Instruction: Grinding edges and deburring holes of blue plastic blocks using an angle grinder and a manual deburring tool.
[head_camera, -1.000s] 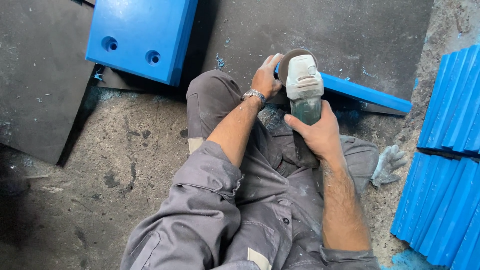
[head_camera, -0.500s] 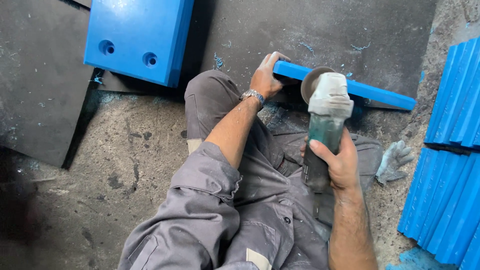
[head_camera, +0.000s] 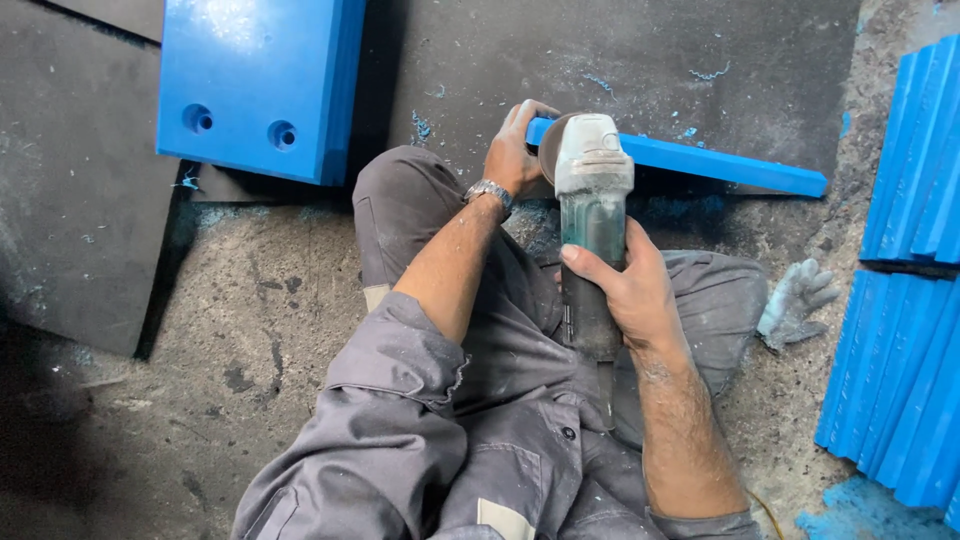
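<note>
Item 1: angle grinder (head_camera: 592, 215), your R hand (head_camera: 625, 290), grip shut round its body, disc at strip end. Item 2: blue strip (head_camera: 700, 165) on dark sheet (head_camera: 620, 50), your L hand (head_camera: 515, 155) clamped on its near end. Misc: blue slab (head_camera: 255, 85) w/ two holes, grey glove (head_camera: 795, 300) on floor, stacked blue strips (head_camera: 900, 300) at R.

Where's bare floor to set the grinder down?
Bare concrete left of the knee, between the dark mat and the blue block. Crowded right: glove, stacked blue strips. Left hand holds the blue bar; right hand grips the grinder.
</note>
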